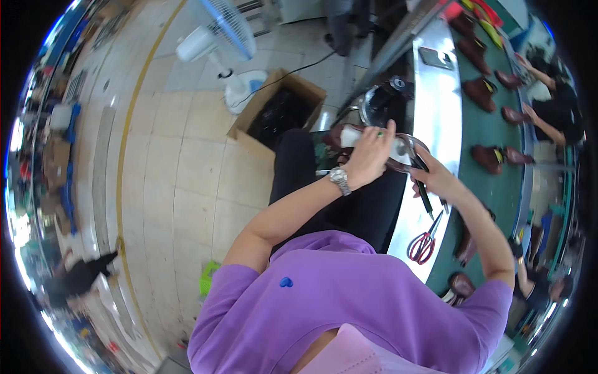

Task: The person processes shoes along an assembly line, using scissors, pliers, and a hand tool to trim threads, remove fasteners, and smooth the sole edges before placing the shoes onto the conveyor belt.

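A brown leather shoe [336, 136] lies across my lap, with something white at its opening. My left hand [370, 157], with a watch and a green ring, rests over it, index finger stretched and the other fingers curled against the shoe. At the shoe's right end is my right hand [441, 177], its fingers closed round a slim dark tool [424, 198] that points down toward the bench. The tool's upper part is partly hidden by those fingers. Below it, red-handled scissors [422, 247] lie on the shiny metal bench edge [437, 106].
Several brown shoes [479, 95] stand on the green conveyor [470, 124] at right, where co-workers [564, 109] reach in from the far side. A phone-like dark slab [435, 58] lies on the bench edge. Left of my lap are an open carton [245, 134] and a fan [215, 43].
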A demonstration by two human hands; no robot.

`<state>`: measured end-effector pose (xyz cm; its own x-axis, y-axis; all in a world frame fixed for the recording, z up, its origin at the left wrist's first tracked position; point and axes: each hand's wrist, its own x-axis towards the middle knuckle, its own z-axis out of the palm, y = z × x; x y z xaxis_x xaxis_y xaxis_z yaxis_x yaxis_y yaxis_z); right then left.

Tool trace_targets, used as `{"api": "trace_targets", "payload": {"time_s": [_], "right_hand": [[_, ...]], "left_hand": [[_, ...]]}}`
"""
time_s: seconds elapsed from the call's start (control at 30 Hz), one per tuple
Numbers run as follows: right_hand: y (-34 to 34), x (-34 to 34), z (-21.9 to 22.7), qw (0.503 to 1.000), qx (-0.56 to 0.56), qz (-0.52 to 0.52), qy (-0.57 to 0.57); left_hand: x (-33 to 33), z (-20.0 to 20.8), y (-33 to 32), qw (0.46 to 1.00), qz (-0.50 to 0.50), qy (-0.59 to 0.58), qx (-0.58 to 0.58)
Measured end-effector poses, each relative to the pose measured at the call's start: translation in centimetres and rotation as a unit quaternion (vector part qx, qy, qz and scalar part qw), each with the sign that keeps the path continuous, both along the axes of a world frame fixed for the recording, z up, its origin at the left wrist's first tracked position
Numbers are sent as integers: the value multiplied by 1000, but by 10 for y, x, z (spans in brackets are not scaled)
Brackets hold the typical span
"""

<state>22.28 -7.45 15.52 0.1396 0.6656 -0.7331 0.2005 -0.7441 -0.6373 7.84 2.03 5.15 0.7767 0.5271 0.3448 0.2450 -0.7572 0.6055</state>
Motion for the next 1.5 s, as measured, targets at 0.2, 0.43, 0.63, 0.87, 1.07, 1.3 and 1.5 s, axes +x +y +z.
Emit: {"api": "trace_targets", "payload": {"time_s": [0.2, 0.43, 0.63, 0.87, 1.07, 1.3, 1.5], "right_hand": [[-35, -38, -44, 971, 125, -12, -203], [-43, -35, -60, 961, 176, -47, -210], [-33, -11, -37, 953, 147, 73, -254], [1, -5, 9, 928, 217, 62, -295], [3, -9, -23, 894, 195, 109, -388], [1, -7, -32, 924, 135, 70, -351], [1, -11, -35, 915, 212, 1, -342]], "left_hand": [[-3, -5, -3, 999, -35, 37, 18], [0, -3, -2, 998, -45, 10, 36], [1, -12, 2, 997, -63, -5, 43], [-13, -24, 3, 982, -50, 30, 178], [-11, -34, -2, 959, -29, 102, 262], [-6, -29, -4, 959, -19, 105, 263], [-2, -25, -6, 961, -5, 100, 257]]}}
